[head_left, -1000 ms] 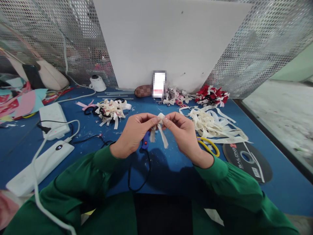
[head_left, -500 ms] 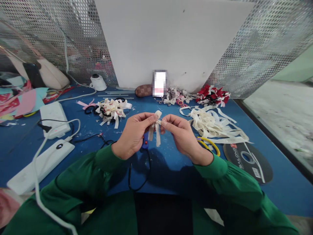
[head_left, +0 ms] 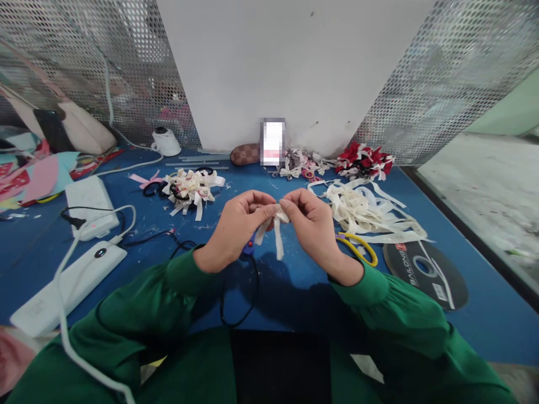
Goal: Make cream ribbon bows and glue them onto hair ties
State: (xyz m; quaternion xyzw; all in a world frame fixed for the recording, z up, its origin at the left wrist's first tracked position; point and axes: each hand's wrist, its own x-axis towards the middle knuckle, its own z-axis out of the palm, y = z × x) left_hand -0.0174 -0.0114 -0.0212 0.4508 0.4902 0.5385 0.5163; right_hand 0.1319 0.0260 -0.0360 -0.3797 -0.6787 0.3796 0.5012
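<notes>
The ribbon (head_left: 278, 235) lies directly between left hand (head_left: 240, 224) and right hand (head_left: 309, 227) above the desk (head_left: 290, 292), neither nearer, each thumb-and-finger grip pinched closed on its top, its long tails hanging down, crosswise to the hands.

A pinched cream ribbon (head_left: 278, 231) dangles two tails

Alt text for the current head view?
Left hand and right hand pinch a cream ribbon piece, tails hanging, above a blue table. Left of them lies a pile of cream bows; right, loose cream ribbon, a yellow handle and a black disc.
</notes>
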